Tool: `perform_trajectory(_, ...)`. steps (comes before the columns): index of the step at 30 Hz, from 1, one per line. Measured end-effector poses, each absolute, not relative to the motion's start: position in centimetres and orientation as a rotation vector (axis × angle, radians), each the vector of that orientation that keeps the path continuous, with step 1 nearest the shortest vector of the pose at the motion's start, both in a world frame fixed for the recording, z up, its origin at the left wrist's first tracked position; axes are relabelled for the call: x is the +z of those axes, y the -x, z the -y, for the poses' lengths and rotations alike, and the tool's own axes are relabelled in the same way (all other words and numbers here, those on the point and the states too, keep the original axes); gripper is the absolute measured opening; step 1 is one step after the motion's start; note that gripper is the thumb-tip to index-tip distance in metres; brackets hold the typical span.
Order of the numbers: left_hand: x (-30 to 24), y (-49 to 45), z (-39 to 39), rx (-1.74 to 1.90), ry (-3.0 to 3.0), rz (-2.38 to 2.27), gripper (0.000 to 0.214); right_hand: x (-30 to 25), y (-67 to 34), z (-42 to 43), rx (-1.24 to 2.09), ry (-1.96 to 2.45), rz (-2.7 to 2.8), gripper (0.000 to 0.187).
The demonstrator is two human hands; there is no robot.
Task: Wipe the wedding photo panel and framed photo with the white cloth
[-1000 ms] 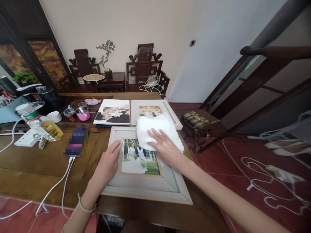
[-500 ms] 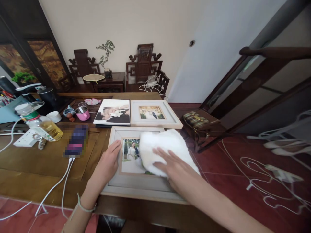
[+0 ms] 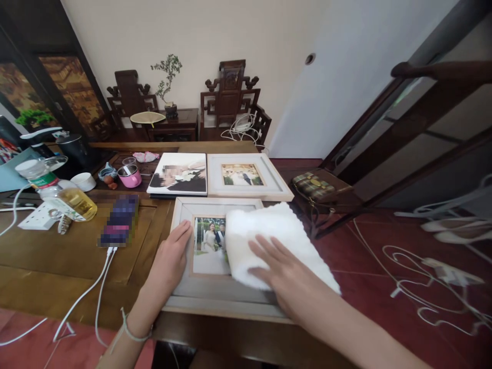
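Note:
A picture frame (image 3: 223, 302) with a pale wooden border and grey mat lies face up at the table's front edge. Inside it is a wedding photo (image 3: 209, 246), its right part covered by a fluffy white cloth (image 3: 265, 225). My left hand (image 3: 175, 256) holds the frame's left side, fingers together over the border; its thumb is hidden. My right hand (image 3: 279, 269) lies on the cloth with its fingers spread, pressing it against the frame. The cloth's right end hangs past the frame's right side.
Behind lie a photo album (image 3: 179, 174) and a second picture frame (image 3: 274, 177). Left are a phone (image 3: 119, 220) with white cables, a pink cup (image 3: 129, 176), an oil-coloured bottle (image 3: 73, 200) and a power strip (image 3: 37, 216). A plaid bag (image 3: 313, 187) sits on a chair at right.
My right hand and the white cloth have shifted a little to the right and down, baring more of the photo. My left hand stays on the frame's left side.

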State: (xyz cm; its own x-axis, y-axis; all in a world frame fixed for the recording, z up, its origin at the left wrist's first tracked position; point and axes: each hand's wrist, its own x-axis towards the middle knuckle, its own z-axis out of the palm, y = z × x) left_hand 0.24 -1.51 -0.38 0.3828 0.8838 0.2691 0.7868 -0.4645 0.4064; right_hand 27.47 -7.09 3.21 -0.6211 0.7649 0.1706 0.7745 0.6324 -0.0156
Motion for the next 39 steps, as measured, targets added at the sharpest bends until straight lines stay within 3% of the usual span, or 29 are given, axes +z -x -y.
perform_trajectory(3, -0.1, -0.5, 1.7, 0.652, -2.439, -1.513, 0.061, 4.0, -27.7, 10.8, -0.003, 1.181, 2.652, 0.046)
perform_trajectory(6, 0.3, -0.6, 1.9, 0.625, -2.475, -1.507, 0.059, 4.9, -27.7, 11.7, 0.033, 1.197, 2.641, 0.054)
perform_trajectory(9, 0.6, -0.6, 1.9, 0.560, -2.491, -1.491, 0.060, 5.2, -27.5, 8.9, 0.023, 1.283, 2.687, 0.063)
perform_trajectory(18, 0.7, -0.6, 2.0, 0.545, -2.495, -1.503, 0.054, 2.6, -26.9, 0.1, -0.240, 1.368, 2.624, 0.053)
perform_trajectory(27, 0.3, -0.5, 1.6, 0.507, -2.523, -1.503, 0.063, 5.2, -27.0, 11.2, 0.077, 1.111, 2.690, 0.046)
perform_trajectory(30, 0.4, -0.5, 1.6, 0.501, -2.512, -1.494, 0.063, 6.1, -26.6, 12.4, 0.152, 1.123, 2.740, 0.052)
perform_trajectory(33, 0.5, -0.4, 1.6, 0.481, -2.488, -1.473, 0.063, 5.3, -26.5, 9.9, 0.160, 1.253, 2.711, 0.060)
perform_trajectory(39, 0.3, -0.3, 1.5, 0.543, -2.467, -1.460, 0.067, 3.4, -27.9, 0.8, -0.168, 1.384, 2.612, 0.055)
